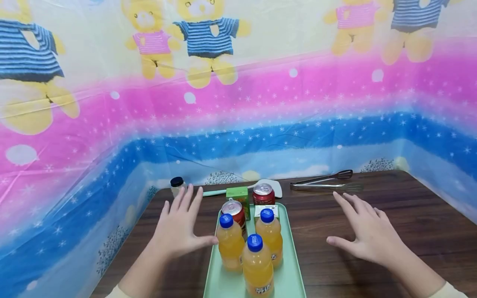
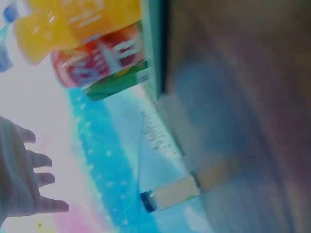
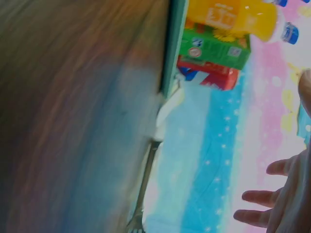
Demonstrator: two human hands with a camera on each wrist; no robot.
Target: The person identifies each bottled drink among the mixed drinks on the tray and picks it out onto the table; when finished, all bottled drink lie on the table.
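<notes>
My left hand hovers left of a light green tray, fingers spread, its thumb tip near the left-hand bottle in the head view. On the other side, my right hand is held over the table with fingers spread and nothing in it. Three bottles of orange drink with blue caps, one at the front, one left and one right, stand upright on the tray. Behind them are two red cans, a nearer one and a farther one, a green carton and a white-topped carton, partly hidden.
A small black-lidded jar stands at the back left of the dark wooden table. Behind the tray lies a white-headed spatula; metal tongs lie at the back right. A printed bear curtain surrounds the table.
</notes>
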